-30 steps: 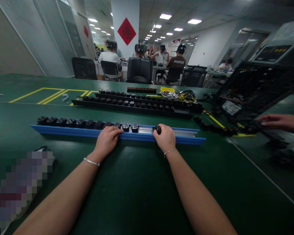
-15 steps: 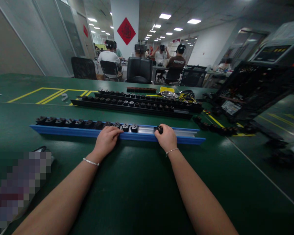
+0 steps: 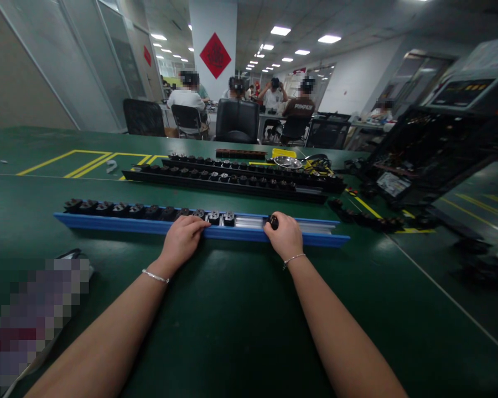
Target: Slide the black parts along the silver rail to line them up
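A long blue rail with a silver inner channel lies across the table in front of me. A row of black socket modules sits in its left and middle part. My left hand grips the rail's near wall, its fingertips beside the modules near the middle. Further right, my right hand pinches a single black module at the channel. Bare silver channel shows between that module and the row. The underside of the held module is hidden by my fingers.
Behind stand black rails filled with similar modules. A metal dish, a yellow tray and cables lie beyond. Loose black parts and a large black machine are at right. A blurred-out package lies front left. People sit in the background.
The view has shifted slightly. Both hands keep nearly the same places on the rail, and the right one still holds the module.
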Tool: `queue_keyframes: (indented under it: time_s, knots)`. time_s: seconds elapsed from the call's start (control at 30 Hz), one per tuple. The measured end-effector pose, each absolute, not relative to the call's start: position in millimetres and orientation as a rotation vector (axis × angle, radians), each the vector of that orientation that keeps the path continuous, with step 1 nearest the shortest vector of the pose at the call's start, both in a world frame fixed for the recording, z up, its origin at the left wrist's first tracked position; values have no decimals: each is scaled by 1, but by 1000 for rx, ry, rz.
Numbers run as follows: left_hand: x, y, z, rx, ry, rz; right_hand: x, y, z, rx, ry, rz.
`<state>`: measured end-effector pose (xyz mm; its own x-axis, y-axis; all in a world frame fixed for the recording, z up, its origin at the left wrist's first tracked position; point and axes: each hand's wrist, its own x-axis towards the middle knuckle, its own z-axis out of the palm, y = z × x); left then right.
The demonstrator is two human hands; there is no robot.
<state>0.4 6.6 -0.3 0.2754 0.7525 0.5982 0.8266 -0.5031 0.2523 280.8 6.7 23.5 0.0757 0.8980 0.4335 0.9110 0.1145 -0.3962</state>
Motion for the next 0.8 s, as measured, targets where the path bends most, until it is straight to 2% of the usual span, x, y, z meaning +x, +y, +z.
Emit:
queue_keyframes:
  time_s: [0.37,0.6,0.8]
  knots:
    - [0,7,-1,-2428,-1513,-1036,288,8,21,-1733,-1797,41]
    - [0,7,-1,-2420,-1496,-1026,289,5,17,-1755,-1770,-96]
    - [-1,6,-1,-2434,-1486,-1042,291,6,16,-1715,-1765,-86]
